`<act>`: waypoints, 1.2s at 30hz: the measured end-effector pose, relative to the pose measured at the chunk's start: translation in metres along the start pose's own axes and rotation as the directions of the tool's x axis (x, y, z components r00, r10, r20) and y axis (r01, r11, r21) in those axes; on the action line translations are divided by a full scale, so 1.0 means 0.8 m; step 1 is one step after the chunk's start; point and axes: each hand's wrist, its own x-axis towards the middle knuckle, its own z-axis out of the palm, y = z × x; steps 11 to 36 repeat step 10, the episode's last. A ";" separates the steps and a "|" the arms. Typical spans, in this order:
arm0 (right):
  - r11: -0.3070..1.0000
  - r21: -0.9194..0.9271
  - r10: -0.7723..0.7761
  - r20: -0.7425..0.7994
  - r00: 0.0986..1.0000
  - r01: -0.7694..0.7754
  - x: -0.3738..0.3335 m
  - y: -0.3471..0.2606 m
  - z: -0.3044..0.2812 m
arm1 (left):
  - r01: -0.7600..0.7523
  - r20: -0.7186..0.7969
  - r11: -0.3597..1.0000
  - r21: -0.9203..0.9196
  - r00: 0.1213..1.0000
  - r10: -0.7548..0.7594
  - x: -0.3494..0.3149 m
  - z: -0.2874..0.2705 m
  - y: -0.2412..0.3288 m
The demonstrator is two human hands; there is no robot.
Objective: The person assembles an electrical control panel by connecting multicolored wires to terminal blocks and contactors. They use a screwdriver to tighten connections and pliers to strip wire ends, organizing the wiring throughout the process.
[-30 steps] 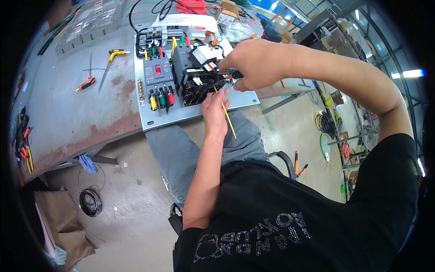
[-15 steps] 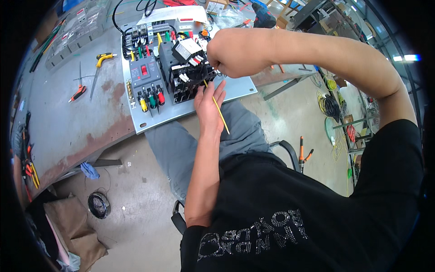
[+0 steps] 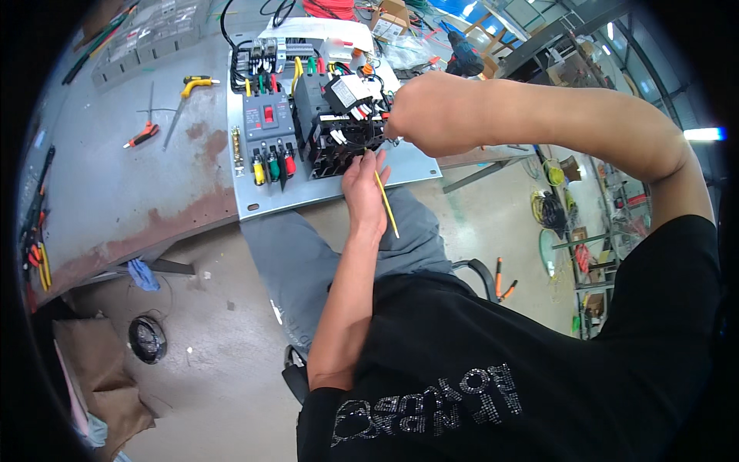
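Note:
On a pale metal mounting plate (image 3: pixel 254 196) sit wired electrical parts. My left hand (image 3: pixel 365 189) is under the front of a black contactor-like block (image 3: pixel 329 158), its fingers closed round a thin yellow wire (image 3: pixel 389 206) whose free end hangs toward my lap. Above and to the right, my right hand (image 3: pixel 431 115) is closed in a fist at the block's right side; what it grips is hidden. A small black box with a white label (image 3: pixel 348 92) rests on the block. Left of it is a grey circuit breaker (image 3: pixel 267 117) with a red switch and yellow, green and red sleeved terminals.
A yellow-handled screwdriver (image 3: pixel 187 92) and a red-and-black-handled one (image 3: pixel 143 135) lie on the worn grey table (image 3: pixel 165 208). Clear plastic covers (image 3: pixel 150 50) lie at the far left. A power drill (image 3: pixel 464 55) and a cardboard box (image 3: pixel 390 19) are at the back.
The whole view has shifted, so the plate and both hands appear a little lower and farther right. The left fingers have closed more at the yellow wire; the right fist keeps its place at the block.

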 end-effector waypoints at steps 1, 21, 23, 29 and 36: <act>0.999 0.027 0.021 0.039 0.999 -0.022 0.002 -0.002 -0.006 | 0.002 -0.002 1.000 0.005 1.000 -0.002 -0.001 0.001 -0.001; 0.934 0.327 0.108 0.127 0.986 -0.144 0.015 0.013 -0.021 | 0.036 -0.017 0.999 -0.005 0.999 -0.036 0.001 0.004 -0.002; 0.934 0.327 0.108 0.127 0.986 -0.144 0.015 0.013 -0.021 | 0.036 -0.017 0.999 -0.005 0.999 -0.036 0.001 0.004 -0.002; 0.934 0.327 0.108 0.127 0.986 -0.144 0.015 0.013 -0.021 | 0.036 -0.017 0.999 -0.005 0.999 -0.036 0.001 0.004 -0.002; 0.934 0.327 0.108 0.127 0.986 -0.144 0.015 0.013 -0.021 | 0.036 -0.017 0.999 -0.005 0.999 -0.036 0.001 0.004 -0.002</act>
